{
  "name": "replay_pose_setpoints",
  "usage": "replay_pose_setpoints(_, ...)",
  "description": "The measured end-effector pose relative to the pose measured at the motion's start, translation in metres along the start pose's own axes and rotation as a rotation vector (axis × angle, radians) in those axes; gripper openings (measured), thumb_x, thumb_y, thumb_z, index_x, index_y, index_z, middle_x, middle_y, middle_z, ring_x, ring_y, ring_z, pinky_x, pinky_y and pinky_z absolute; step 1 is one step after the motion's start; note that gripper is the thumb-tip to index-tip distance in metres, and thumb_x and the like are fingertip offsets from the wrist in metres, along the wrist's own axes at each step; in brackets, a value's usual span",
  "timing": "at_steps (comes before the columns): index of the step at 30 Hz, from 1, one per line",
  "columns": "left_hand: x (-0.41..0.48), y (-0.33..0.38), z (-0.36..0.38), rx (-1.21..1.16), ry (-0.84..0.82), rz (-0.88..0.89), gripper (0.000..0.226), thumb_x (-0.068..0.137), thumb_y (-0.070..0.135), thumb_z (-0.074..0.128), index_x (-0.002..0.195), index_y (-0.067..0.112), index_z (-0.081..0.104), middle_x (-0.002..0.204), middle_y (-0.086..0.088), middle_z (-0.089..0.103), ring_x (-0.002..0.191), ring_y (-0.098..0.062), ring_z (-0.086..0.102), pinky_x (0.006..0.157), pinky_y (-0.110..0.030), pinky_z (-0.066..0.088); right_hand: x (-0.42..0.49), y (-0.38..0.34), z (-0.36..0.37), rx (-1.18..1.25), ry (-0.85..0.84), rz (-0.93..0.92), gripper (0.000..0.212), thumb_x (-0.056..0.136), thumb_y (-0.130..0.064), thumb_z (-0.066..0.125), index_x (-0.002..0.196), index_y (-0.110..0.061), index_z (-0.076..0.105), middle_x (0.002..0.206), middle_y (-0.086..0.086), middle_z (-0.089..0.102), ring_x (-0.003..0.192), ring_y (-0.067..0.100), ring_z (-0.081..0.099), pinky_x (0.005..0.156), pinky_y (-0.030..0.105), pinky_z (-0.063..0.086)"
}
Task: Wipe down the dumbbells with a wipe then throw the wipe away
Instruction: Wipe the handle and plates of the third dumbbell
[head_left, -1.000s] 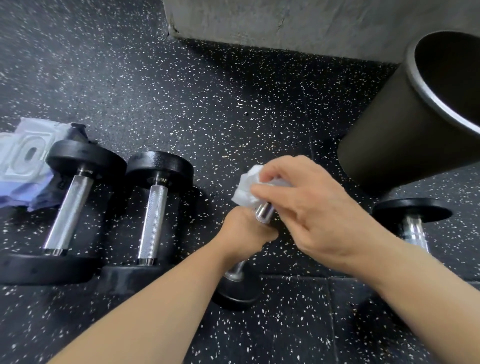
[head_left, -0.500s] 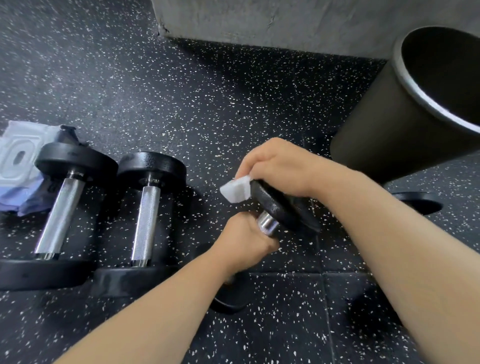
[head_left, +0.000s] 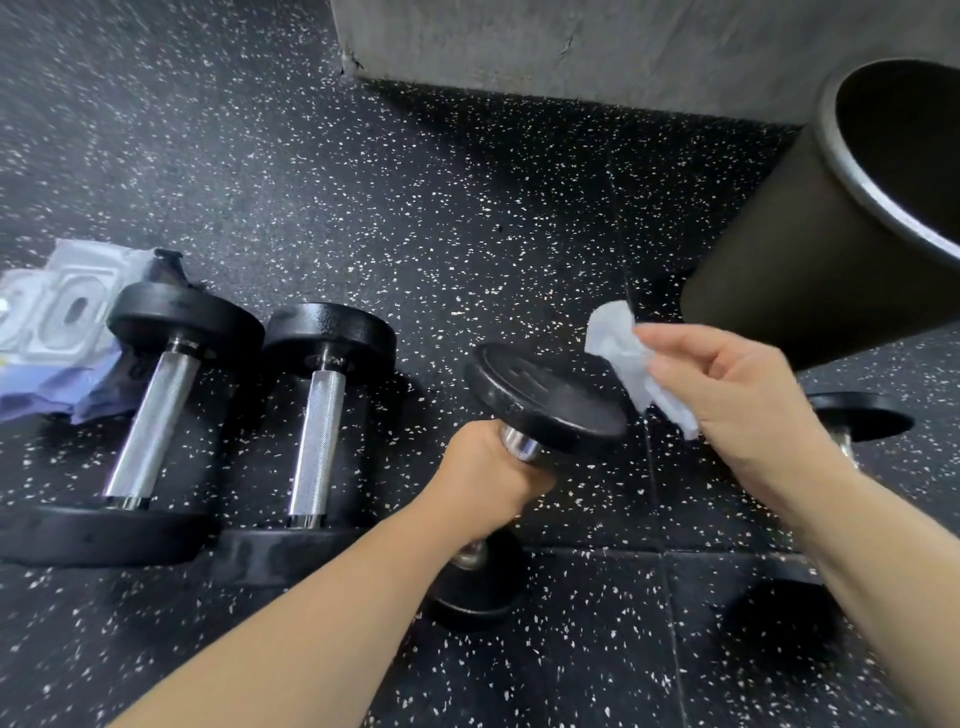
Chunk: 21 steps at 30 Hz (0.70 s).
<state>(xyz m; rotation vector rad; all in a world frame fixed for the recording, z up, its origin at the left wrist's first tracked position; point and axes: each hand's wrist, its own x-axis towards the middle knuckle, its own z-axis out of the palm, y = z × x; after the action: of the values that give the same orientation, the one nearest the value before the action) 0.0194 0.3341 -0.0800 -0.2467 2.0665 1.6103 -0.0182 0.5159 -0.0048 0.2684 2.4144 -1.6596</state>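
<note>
My left hand grips the chrome handle of a small black dumbbell, tilted up off the floor with its top plate facing me. My right hand pinches a crumpled white wipe just to the right of that plate, clear of it. Two larger dumbbells lie side by side on the left, one at the far left and another beside it. A fourth dumbbell lies at the right, mostly hidden behind my right forearm.
A black round bin with a metal rim stands open at the upper right, close to my right hand. A pack of wipes lies at the far left behind the dumbbells. A grey concrete wall base runs along the back. The floor is speckled black rubber.
My right hand has lifted the wipe off the dumbbell's top plate and moved right, towards the bin. The left hand keeps holding the handle, and the plate is now uncovered.
</note>
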Motion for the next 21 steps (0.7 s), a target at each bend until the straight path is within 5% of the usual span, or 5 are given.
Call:
replay_pose_setpoints(3, 0.001, -0.001, -0.003, -0.015, 0.004, -0.025, 0.034, 0.072, -0.003, 0.061, 0.050, 0.011, 0.039, 0.041, 0.005, 0.038, 0.038, -0.011, 0.032, 0.041, -0.020, 0.026, -0.022, -0.022, 0.010, -0.060, -0.137, -0.131, 0.035, 0.092, 0.000, 0.058, 0.102, -0.031, 0.071, 0.068, -0.016, 0.070, 0.060, -0.007, 0.055, 0.056, 0.008, 0.043)
replay_pose_setpoints(6, 0.000, 0.000, -0.004, -0.031, -0.012, 0.021, 0.025, 0.069, 0.000, 0.062, 0.054, 0.009, 0.043, 0.045, 0.000, 0.041, 0.041, -0.015, 0.036, 0.044, -0.025, 0.029, -0.041, -0.028, 0.023, -0.171, -0.414, -0.182, 0.040, 0.095, -0.004, 0.052, 0.118, -0.035, 0.061, 0.110, -0.044, 0.057, 0.101, -0.025, 0.052, 0.081, 0.000, 0.043)
replay_pose_setpoints(10, 0.001, -0.002, -0.004, -0.029, -0.006, 0.029, 0.020, 0.068, 0.008, 0.062, 0.059, 0.004, 0.044, 0.048, -0.004, 0.043, 0.044, -0.017, 0.038, 0.044, -0.026, 0.031, -0.036, -0.038, 0.034, -0.282, -0.589, -0.213, 0.039, 0.100, -0.027, 0.045, 0.136, -0.041, 0.042, 0.147, -0.027, 0.037, 0.135, -0.019, 0.023, 0.116, 0.013, 0.017)
replay_pose_setpoints(14, 0.001, -0.001, -0.002, -0.042, 0.018, 0.009, 0.021, 0.063, 0.009, 0.062, 0.054, 0.010, 0.043, 0.046, -0.003, 0.043, 0.043, -0.018, 0.038, 0.045, -0.027, 0.031, -0.006, -0.045, 0.054, -0.395, -0.675, -0.240, 0.047, 0.101, -0.040, 0.036, 0.146, -0.028, 0.037, 0.152, -0.025, 0.027, 0.139, -0.014, 0.016, 0.119, 0.017, 0.009)
replay_pose_setpoints(21, 0.006, 0.003, -0.006, -0.018, 0.013, -0.027, 0.030, 0.071, -0.007, 0.065, 0.054, 0.005, 0.043, 0.046, -0.002, 0.041, 0.043, -0.014, 0.033, 0.043, -0.025, 0.028, 0.013, -0.008, 0.026, -0.200, -0.557, 0.019, 0.037, 0.099, -0.047, 0.038, 0.133, -0.042, 0.052, 0.144, -0.028, 0.042, 0.135, -0.011, 0.033, 0.117, 0.023, 0.023)
